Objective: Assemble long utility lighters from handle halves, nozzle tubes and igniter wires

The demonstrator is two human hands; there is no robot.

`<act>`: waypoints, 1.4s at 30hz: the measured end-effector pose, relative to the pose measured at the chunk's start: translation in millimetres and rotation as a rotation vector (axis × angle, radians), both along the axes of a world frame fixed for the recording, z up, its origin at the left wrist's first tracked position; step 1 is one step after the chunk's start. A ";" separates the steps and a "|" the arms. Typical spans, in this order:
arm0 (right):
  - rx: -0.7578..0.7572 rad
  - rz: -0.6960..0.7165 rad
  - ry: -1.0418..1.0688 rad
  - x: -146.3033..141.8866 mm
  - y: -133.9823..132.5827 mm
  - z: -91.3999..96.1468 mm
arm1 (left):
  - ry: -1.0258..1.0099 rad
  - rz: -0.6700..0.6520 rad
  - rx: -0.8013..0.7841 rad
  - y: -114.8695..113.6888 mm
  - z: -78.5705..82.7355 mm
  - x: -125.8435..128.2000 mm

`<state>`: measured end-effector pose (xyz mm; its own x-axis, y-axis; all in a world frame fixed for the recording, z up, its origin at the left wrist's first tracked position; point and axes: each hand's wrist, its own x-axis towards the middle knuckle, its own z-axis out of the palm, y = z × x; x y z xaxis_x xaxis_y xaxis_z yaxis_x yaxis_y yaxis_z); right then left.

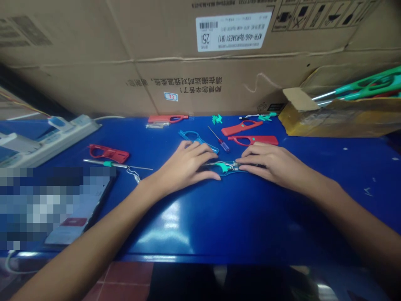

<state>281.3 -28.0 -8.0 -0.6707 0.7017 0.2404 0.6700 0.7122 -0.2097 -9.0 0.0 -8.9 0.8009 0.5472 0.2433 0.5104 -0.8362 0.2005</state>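
Note:
A blue lighter casing half lies on the table between my hands, with a green trigger and thin wires inside it. My left hand curls over its left end, thumb along the near side. My right hand pinches the right end with bent fingers, which hide that part. Just beyond my left hand is another blue casing half. A screwdriver with a purple handle lies behind the work. Two red casing pieces are beyond my right hand.
At left lie a red casing, a metal lighter tube with wires, a screen device and a power strip. Green triggers sit at the back. A cardboard box of green lighters stands back right, before a large carton.

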 end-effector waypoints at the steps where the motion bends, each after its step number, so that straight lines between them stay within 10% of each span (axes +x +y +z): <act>1: 0.001 0.002 -0.004 0.3 0.3 0.0 | -0.014 0.018 0.004 -1.3 -1.5 2.0; 42: -0.077 0.064 0.085 -13.5 -9.2 -1.5 | -0.091 0.105 -0.104 -10.9 -5.6 16.8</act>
<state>267.8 -37.2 -9.5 -0.6942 0.6767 0.2453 0.6013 0.7325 -0.3191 7.8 -10.9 -14.5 0.7153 0.6527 0.2499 0.5698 -0.7516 0.3322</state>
